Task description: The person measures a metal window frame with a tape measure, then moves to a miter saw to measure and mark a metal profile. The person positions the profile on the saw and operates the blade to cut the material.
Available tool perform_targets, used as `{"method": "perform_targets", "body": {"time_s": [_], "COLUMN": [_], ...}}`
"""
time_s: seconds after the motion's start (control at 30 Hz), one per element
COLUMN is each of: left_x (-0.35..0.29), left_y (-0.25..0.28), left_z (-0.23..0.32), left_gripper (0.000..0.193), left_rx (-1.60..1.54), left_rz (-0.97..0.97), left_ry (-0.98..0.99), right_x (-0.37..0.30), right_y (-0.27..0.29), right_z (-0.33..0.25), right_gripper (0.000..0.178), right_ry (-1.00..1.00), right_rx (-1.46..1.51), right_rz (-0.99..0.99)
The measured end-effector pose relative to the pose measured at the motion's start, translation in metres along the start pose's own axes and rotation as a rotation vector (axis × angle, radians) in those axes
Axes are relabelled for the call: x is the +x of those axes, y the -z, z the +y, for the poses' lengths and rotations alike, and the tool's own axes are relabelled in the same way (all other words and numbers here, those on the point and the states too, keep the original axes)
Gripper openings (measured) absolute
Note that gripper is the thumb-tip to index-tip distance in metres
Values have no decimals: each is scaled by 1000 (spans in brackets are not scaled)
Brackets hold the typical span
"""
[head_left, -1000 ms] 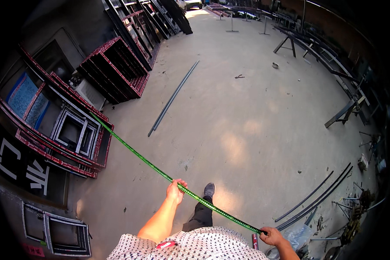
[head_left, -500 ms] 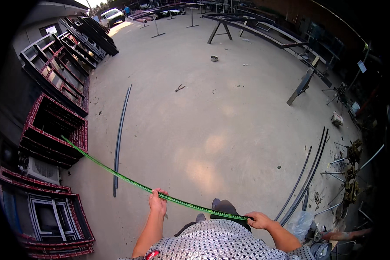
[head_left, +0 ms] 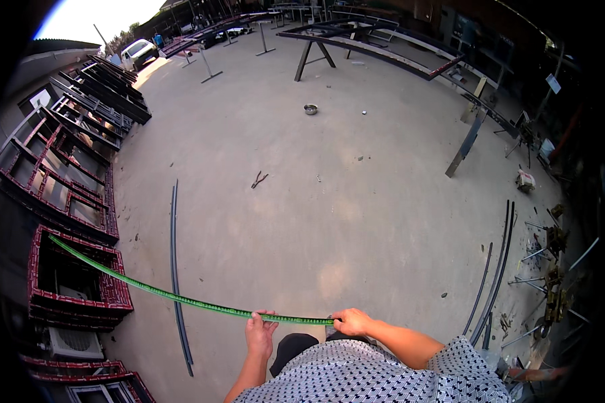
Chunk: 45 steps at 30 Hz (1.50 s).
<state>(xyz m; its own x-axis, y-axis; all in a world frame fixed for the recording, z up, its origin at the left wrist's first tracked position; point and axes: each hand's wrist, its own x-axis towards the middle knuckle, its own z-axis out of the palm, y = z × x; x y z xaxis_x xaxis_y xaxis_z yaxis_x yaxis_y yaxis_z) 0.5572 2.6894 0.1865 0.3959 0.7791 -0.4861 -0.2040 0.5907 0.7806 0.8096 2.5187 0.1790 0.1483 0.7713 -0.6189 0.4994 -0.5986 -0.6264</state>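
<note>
A long green tape measure stretches out in front of me, slightly sagging. Its far end hangs over a stack of dark frames with red-patterned wrapping at the left; whether it touches them I cannot tell. My left hand pinches the blade between thumb and fingers, a short way from the near end. At that near end my right hand is closed around the tape measure, close to my body. The fingers mostly hide what part of it sits inside the right hand.
Two thin dark bars lie on the concrete floor under the tape. Pliers and a small metal bowl lie farther out. More dark bars are at right, beside metal stands. Large frames lean along the left wall.
My view has turned to the left. Both hands are closer together now, with the right hand brought inward toward the left. The tape's far end has moved over the stacked frames.
</note>
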Motion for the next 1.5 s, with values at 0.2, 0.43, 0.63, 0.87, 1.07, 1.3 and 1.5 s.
{"method": "perform_targets", "body": {"time_s": [0.2, 0.43, 0.63, 0.87, 1.07, 1.3, 1.5], "left_x": [125, 304, 463, 618, 744, 873, 982], "left_y": [-40, -73, -141, -199, -225, -266, -286], "left_z": [52, 107, 223, 306, 349, 442, 494], "left_gripper": [34, 38, 41, 29, 32, 41, 42], "left_rx": [-43, 50, 253, -153, -473, -526, -548], "left_rz": [-6, -133, -233, -185, 35, 289, 411], "left_ry": [9, 223, 220, 127, 35, -162, -258], "right_x": [104, 214, 307, 418, 525, 646, 738], "right_y": [110, 188, 267, 372, 484, 668, 802], "right_z": [-43, -50, -75, -123, -118, -143, -169], "right_gripper": [31, 27, 30, 34, 29, 23, 20], "right_ry": [101, -85, -211, -208, -10, 101, 163], "right_rx": [-63, -28, 241, 205, -23, -162, -295], "right_rz": [93, 162, 312, 347, 409, 479, 496]}}
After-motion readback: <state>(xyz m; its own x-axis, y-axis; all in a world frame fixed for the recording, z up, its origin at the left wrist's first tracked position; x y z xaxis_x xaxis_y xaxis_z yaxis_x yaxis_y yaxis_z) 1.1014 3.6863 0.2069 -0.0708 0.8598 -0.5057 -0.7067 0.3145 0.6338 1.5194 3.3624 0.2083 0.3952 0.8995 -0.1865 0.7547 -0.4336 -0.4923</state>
